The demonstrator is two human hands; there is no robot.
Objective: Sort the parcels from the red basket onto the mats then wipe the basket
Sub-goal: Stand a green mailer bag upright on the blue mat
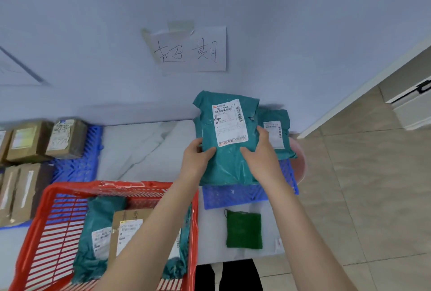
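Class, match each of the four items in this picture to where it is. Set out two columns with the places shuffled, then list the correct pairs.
Items
1. green cloth
2. cardboard boxes
3. brown parcel
4. teal parcel with the large label

Places
A. inside the red basket
B. held by the left hand and the right hand
C. on the left blue mat
D. lying on the white table

Pairs: 1-D, 2-C, 3-A, 4-B

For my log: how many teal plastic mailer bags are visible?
4. One teal bag gripped by left hand and right hand over the blue plastic mat; one behind it; two in the red plastic basket, flanking a brown envelope. More may be hidden.
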